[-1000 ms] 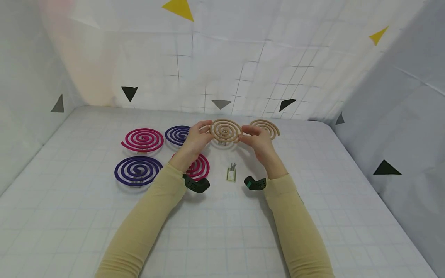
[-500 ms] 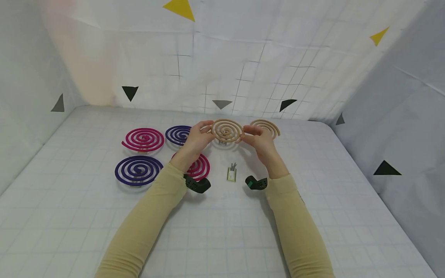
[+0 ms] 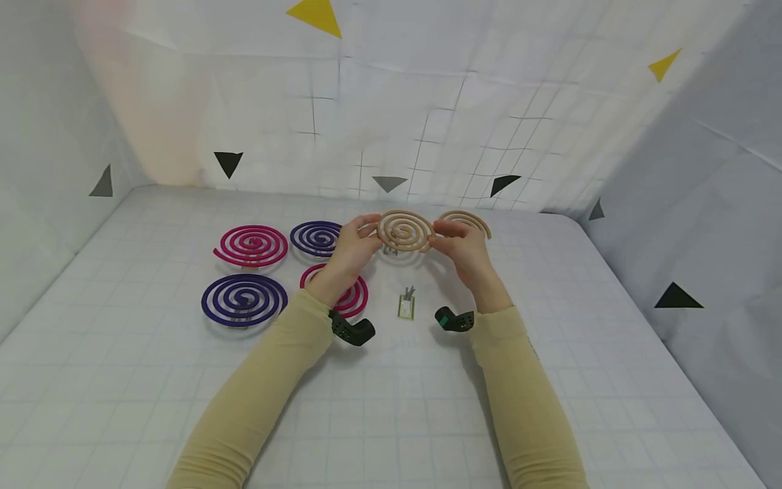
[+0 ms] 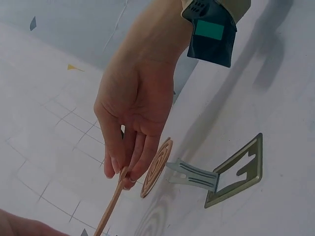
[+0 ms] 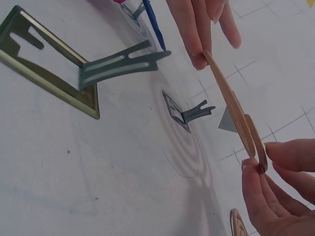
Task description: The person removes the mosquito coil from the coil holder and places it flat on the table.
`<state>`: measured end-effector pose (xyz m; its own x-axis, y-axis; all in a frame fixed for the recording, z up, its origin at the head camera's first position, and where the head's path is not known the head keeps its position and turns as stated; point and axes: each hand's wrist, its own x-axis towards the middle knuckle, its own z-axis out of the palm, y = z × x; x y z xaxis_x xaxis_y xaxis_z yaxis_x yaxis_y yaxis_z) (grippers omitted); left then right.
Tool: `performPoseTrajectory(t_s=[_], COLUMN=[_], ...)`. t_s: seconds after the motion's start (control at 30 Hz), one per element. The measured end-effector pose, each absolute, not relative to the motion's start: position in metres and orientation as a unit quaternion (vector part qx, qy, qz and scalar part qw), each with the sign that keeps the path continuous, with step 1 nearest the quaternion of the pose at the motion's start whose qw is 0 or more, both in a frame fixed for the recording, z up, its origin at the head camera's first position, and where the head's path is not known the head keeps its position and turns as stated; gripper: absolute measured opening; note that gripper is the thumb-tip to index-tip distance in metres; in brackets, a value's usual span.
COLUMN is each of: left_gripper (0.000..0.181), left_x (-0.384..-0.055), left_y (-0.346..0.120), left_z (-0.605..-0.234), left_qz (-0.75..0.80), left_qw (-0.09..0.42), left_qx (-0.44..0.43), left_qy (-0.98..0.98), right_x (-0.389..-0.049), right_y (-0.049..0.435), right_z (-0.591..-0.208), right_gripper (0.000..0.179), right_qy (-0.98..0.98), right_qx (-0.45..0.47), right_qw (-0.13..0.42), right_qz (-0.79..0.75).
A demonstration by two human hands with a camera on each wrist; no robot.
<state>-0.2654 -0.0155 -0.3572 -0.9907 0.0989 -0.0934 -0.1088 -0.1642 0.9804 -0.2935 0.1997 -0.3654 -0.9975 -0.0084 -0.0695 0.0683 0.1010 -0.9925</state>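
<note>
A tan mosquito coil (image 3: 403, 233) is held up off the table between both hands. My left hand (image 3: 351, 252) pinches its left edge and my right hand (image 3: 469, 255) pinches its right edge. In the right wrist view the coil (image 5: 231, 101) appears almost edge-on, thumb and fingertips at each end. Behind and below it, a small metal coil stand (image 5: 184, 115) stands on the table with its prong raised, apart from the coil. Nearer to me is another metal stand (image 3: 406, 305), also bare with its prong up. The left wrist view shows this nearer stand (image 4: 234, 169) large.
Pink coils (image 3: 253, 244) and blue coils (image 3: 244, 299) rest on stands at the left. My left forearm partly covers one pink coil (image 3: 360, 285). Another tan coil (image 3: 467, 217) lies at the back right, behind my right hand. White walls enclose the table (image 3: 397, 407).
Both hands have shifted slightly to the right with the tan coil between them. The other coils and the stands have stayed where they were.
</note>
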Motion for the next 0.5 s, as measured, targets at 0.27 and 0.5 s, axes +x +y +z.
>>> performPoseTrajectory(t_s=[0.27, 0.5], left_gripper=[0.05, 0.05], left_x=[-0.262, -0.26], left_y=[-0.011, -0.006], left_z=[-0.356, -0.354], left_qz=[0.767, 0.759], left_qw=[0.066, 0.061], left_qx=[-0.006, -0.011], left_qy=[0.638, 0.648], right_x=[-0.293, -0.295], right_y=[0.205, 0.213], right_z=[-0.364, -0.361], right_gripper=[0.046, 0.048], right_qy=[0.74, 0.7], right_qx=[0.023, 0.032], right_qw=[0.014, 0.024], right_qz=[-0.672, -0.713])
